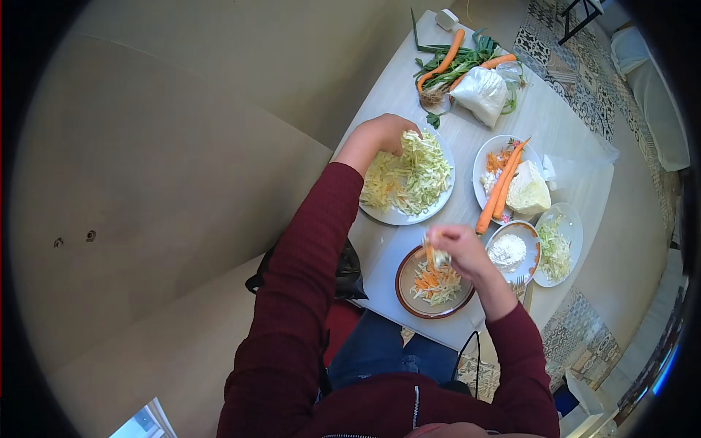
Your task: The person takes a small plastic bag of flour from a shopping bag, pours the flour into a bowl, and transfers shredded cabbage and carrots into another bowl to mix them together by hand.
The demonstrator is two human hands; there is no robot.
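Note:
My left hand (pixel 389 134) reaches over a white plate (pixel 394 219) heaped with shredded cabbage (pixel 427 175). Its fingers are curled round a clump of the shreds, and the fingertips are partly hidden. A paler yellowish pile of shreds (pixel 380 186) shares that plate. My right hand (pixel 461 248) is closed in a pinch on some shredded carrot and cabbage (pixel 436 254), just above a brown-rimmed bowl (pixel 399 281). Inside the bowl lies a mix of shredded carrot and cabbage (pixel 436 285).
To the right, a plate (pixel 480 164) holds whole carrots (pixel 504 182) and a cabbage chunk (pixel 529 190). Near it are a bowl of white powder (pixel 507 251), an oval dish of shredded cabbage (pixel 555 248) and a fork (pixel 518 288). Green onions, carrots and a white bag (pixel 482 95) lie at the far end.

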